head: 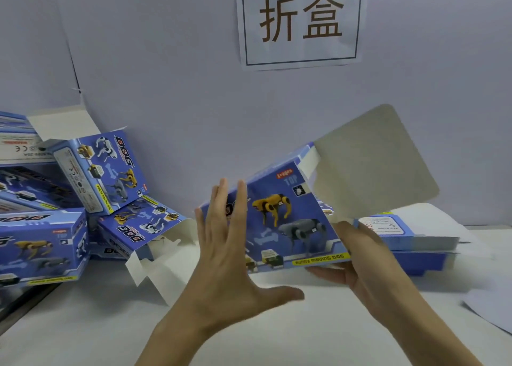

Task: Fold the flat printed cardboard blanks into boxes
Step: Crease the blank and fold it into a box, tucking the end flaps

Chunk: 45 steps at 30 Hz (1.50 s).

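Box (288, 218) held above the table (83, 324), part-folded
One corner is pinched by the right grip (357, 254) to steady it; the left grip (227, 254), spread wide, is set at the left end, probably for squaring.

My bench (91, 327) is a plain white surface. On my left, folded blue boxes are heaped together on it. A near box (41, 243) lies at the left edge, and beside it an open-ended box (138, 224) lies with its white flaps spread onto the bench top. On my right lies a stack of flat blanks (415, 246), with a white sheet (490, 310) just in front of it.
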### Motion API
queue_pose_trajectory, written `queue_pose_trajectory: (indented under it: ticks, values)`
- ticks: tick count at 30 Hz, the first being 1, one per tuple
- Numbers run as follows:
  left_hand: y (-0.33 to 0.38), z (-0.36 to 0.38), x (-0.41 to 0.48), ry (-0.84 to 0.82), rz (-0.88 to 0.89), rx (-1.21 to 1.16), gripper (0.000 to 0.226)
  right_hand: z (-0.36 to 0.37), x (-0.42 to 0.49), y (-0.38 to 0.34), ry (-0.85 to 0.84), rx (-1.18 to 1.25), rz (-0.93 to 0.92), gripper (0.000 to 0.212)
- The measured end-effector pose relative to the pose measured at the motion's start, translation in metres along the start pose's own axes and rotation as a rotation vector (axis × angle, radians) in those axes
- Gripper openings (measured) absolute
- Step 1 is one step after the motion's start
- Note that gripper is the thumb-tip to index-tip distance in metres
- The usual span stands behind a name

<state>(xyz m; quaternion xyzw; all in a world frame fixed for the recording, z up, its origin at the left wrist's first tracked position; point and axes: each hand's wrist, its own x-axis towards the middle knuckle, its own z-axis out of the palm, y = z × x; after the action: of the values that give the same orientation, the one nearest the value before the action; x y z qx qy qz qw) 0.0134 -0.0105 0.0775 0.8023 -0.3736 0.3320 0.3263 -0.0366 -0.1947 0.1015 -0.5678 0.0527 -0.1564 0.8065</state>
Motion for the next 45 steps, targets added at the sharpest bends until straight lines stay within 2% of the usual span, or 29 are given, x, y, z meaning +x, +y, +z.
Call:
queue_pose_trajectory:
  ticks: [1, 2, 4, 5, 8, 10, 12, 14, 17, 18, 20, 23, 25, 26, 28, 30, 36, 41, 43, 45]
  values:
    - [-0.003, 0.005, -0.001, 0.009, 0.019, 0.109, 0.133, -0.001, -0.001, 0.000, -0.032, -0.073, -0.004, 0.013]
    - [-0.003, 0.006, 0.000, 0.012, 0.009, 0.164, 0.132, -0.002, -0.001, -0.002, -0.067, -0.167, -0.016, 0.024]
    - [-0.006, 0.005, 0.004, 0.040, -0.029, 0.152, 0.129, -0.004, 0.000, -0.007, -0.080, -0.299, -0.089, 0.044]
    - [-0.009, 0.003, 0.004, 0.045, -0.038, 0.111, 0.125, -0.007, 0.001, -0.011, -0.036, -0.305, -0.163, 0.041]
    - [-0.017, -0.004, 0.001, 0.007, 0.026, 0.052, 0.125, -0.021, 0.008, -0.020, 0.137, -0.158, -0.436, 0.009]
    - [-0.016, -0.005, 0.004, 0.020, 0.060, -0.003, 0.128, -0.027, 0.012, -0.020, 0.085, 0.040, -0.470, 0.014]
    - [-0.014, -0.006, 0.010, 0.049, 0.054, -0.044, 0.122, -0.026, 0.017, -0.015, 0.009, 0.327, -0.272, 0.031]
    - [-0.011, -0.006, 0.018, 0.064, 0.029, -0.069, 0.110, -0.021, 0.020, -0.007, 0.006, 0.513, 0.078, 0.045]
    - [-0.007, -0.007, 0.016, 0.080, -0.088, -0.225, 0.122, -0.013, 0.018, 0.003, -0.134, 0.459, 0.553, 0.041]
    - [-0.008, -0.007, 0.012, 0.061, -0.024, -0.215, 0.125, -0.010, 0.016, 0.005, -0.210, 0.412, 0.640, 0.037]
    - [-0.011, -0.005, 0.004, 0.063, 0.112, -0.134, 0.128, -0.007, 0.009, 0.004, -0.326, 0.360, 0.697, 0.030]
    - [-0.016, -0.011, 0.008, 0.073, 0.145, -0.102, 0.128, -0.006, 0.009, 0.000, -0.311, 0.346, 0.556, 0.036]
    - [-0.020, -0.016, 0.008, 0.057, 0.131, -0.064, 0.127, -0.011, 0.015, -0.004, -0.128, 0.436, 0.321, 0.045]
    - [-0.022, -0.019, 0.008, 0.038, 0.120, -0.042, 0.123, -0.015, 0.019, -0.006, -0.042, 0.462, 0.180, 0.043]
    - [-0.025, -0.021, 0.005, -0.005, 0.078, -0.045, 0.117, -0.025, 0.022, -0.008, 0.052, 0.334, -0.070, 0.028]
    - [-0.024, -0.021, 0.003, -0.064, 0.006, -0.111, 0.115, -0.033, 0.023, -0.008, 0.097, 0.153, -0.248, 0.026]
    - [-0.025, -0.021, 0.001, -0.101, -0.036, -0.090, 0.116, -0.037, 0.025, 0.000, 0.183, -0.010, -0.477, 0.033]
    - [-0.020, -0.015, 0.000, -0.124, -0.003, 0.002, 0.117, -0.033, 0.025, 0.008, 0.258, -0.195, -0.680, 0.059]
    - [-0.019, -0.014, 0.000, -0.146, -0.036, -0.021, 0.121, -0.033, 0.024, 0.007, 0.250, -0.227, -0.740, 0.054]
    - [-0.017, -0.015, 0.001, -0.143, -0.112, -0.140, 0.127, -0.032, 0.023, 0.005, 0.215, -0.260, -0.788, 0.049]
